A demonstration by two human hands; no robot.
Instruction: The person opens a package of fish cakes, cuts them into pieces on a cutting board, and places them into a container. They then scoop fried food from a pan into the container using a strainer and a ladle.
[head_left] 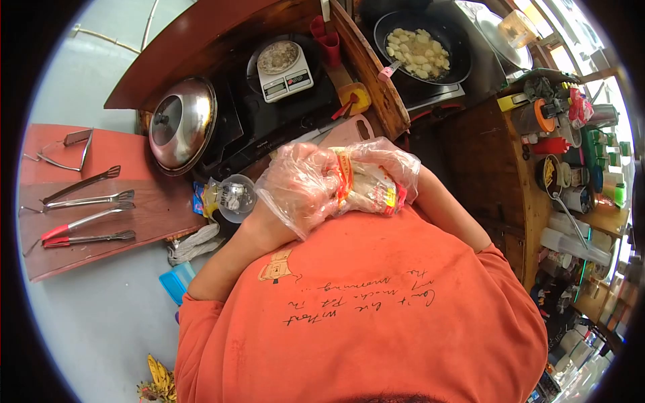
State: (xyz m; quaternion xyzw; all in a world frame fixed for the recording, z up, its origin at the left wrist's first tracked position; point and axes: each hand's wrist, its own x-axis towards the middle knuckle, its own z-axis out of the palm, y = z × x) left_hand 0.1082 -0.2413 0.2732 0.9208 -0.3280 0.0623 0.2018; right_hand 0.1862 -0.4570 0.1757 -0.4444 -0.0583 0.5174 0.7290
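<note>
Close to my chest I hold a clear plastic packet with a red and yellow label and pale contents that look like dry noodles. My left hand, inside a loose see-through plastic glove, has its fingers curled against the packet's left end. From the other side comes my right hand, which also seems to be covered in clear plastic. It grips the far right part of the packet, and most of its fingers are hidden behind the wrapping.
Ahead, a wok of frying pale pieces sits on a stove. A kitchen scale bears a bowl. A lidded pan stands to the left. Several tongs lie on a red-brown board. Crowded shelves run along the right.
</note>
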